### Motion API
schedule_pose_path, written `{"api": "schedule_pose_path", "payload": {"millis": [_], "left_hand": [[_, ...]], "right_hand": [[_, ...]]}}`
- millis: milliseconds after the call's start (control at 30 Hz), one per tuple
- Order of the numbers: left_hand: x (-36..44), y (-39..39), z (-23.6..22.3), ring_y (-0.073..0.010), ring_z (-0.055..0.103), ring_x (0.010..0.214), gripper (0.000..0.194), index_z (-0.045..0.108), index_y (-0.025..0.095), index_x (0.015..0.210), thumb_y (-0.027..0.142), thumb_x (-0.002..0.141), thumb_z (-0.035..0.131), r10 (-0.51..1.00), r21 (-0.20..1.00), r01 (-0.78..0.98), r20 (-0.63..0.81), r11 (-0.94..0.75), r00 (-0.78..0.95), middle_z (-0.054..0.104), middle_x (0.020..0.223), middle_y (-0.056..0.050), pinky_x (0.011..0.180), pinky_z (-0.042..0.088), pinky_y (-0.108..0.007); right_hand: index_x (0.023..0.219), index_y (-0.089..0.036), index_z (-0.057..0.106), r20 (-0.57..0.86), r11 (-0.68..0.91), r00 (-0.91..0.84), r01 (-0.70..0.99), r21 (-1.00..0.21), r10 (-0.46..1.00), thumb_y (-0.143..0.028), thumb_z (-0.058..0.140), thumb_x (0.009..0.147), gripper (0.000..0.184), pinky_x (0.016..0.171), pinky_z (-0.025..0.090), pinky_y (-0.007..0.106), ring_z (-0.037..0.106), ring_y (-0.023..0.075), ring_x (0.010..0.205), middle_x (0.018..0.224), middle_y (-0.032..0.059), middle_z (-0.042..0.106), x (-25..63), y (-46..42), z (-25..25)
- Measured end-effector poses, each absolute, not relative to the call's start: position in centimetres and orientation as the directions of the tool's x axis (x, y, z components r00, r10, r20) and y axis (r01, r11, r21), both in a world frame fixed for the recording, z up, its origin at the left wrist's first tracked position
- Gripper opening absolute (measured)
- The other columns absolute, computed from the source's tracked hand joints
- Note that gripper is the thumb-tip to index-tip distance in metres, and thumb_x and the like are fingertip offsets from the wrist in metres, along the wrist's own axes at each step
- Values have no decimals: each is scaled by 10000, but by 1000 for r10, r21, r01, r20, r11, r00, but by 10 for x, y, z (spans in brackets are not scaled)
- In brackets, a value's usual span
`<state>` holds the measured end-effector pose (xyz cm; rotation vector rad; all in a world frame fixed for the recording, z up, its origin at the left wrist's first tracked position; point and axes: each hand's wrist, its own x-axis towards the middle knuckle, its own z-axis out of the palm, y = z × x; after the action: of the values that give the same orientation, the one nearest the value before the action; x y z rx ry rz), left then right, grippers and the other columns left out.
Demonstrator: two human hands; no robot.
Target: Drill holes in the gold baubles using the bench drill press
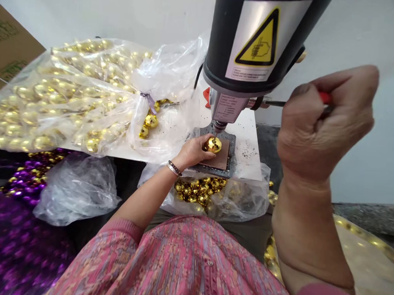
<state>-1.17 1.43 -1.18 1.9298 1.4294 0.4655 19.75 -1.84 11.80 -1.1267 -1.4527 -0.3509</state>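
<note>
My left hand (196,152) grips a shiny gold faceted ball (214,144) between thumb and fingers, on a brown board (220,156) laid over the drill press base (232,142). The drill bit (215,137) points down at the top of the ball; whether it has entered cannot be made out. My right hand (320,114) is closed around the red-ended lever (325,98) on the right side of the drill press (255,40). Dark specks lie around the base.
On the left of the white table (247,154) lies a large clear bag of gold balls (71,88). Below the front edge, an open plastic bag holds gold balls (199,191). Purple balls (23,180) and a crumpled plastic bag (79,189) sit lower left. A cardboard box (11,45) stands far left.
</note>
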Motion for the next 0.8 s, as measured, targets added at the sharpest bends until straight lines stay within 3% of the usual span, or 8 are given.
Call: {"api": "schedule_pose_path", "payload": {"millis": [133,367,600,800], "left_hand": [[-12,15,-14,-308,828,1239,764,760,257,1627,213,876,895,938,691,701,-97,-176,332,894,1405,-51,1132,648,-404],[-14,17,-20,-292,828,1191,766,758,240,1634,225,883,909,936,697,690,-78,-195,343,894,1337,-50,1089,656,-379],[-14,16,-19,-316,816,1213,756,767,241,1621,215,880,913,935,719,673,-93,-174,341,877,1350,-61,1137,651,-422],[-15,16,-22,-323,811,1211,731,775,245,1598,233,880,913,932,759,631,-95,-160,350,874,1292,-51,1136,643,-427]], "right_hand": [[919,-205,557,928,457,140,839,-297,346,-276,565,981,95,678,349,216,431,47,670,793,-48,497,201,-22,92],[972,-216,588,959,495,-7,858,-140,282,-277,574,1024,81,641,294,256,441,55,655,789,-56,538,207,-37,78],[1018,-257,620,884,456,136,816,-356,447,-379,551,1087,156,701,413,289,492,110,717,822,-20,497,210,-41,60],[1056,-266,630,921,461,152,829,-317,359,-355,535,1095,136,759,482,314,558,133,780,878,3,572,209,-36,39]]}}
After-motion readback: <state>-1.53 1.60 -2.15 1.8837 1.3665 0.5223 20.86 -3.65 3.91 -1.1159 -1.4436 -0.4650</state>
